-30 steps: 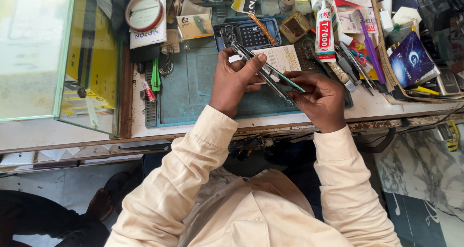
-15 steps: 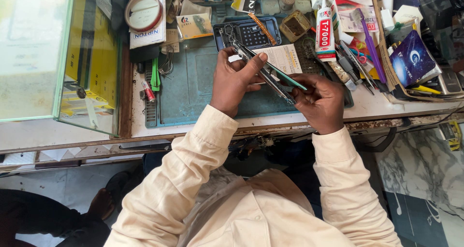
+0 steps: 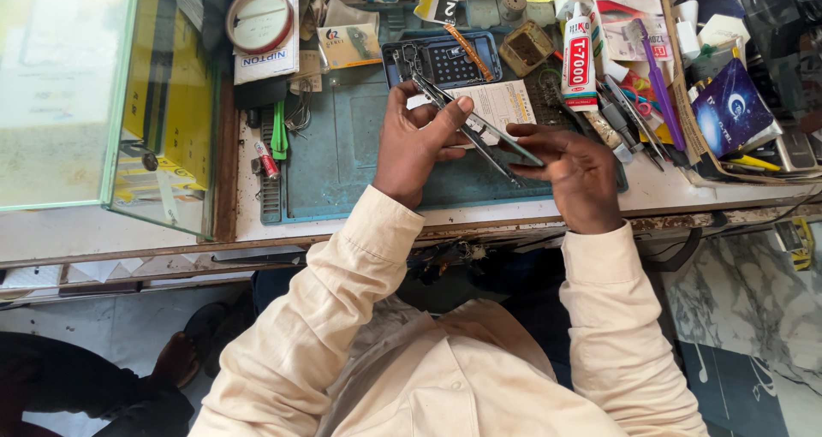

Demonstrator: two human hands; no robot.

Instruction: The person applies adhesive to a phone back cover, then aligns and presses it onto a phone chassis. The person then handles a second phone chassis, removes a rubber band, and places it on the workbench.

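My left hand (image 3: 417,140) grips a thin flat phone part (image 3: 495,134), seen edge-on, and metal tweezers (image 3: 445,112) that slant across it. My right hand (image 3: 572,170) pinches the lower right end of the same flat part between thumb and fingers. Both hands hover over a teal work mat (image 3: 342,159) on the bench. A white printed paper (image 3: 499,103) lies on the mat just behind the hands.
A calculator (image 3: 441,60) and a white glue tube (image 3: 578,60) lie behind the hands. Pens, tools and a purple toothbrush (image 3: 655,86) crowd the right side. A tape ring (image 3: 259,17) sits back left. A glass case (image 3: 94,103) stands at the left.
My hands have shifted slightly on the flat part. The tweezers and the part stay between them over the mat.
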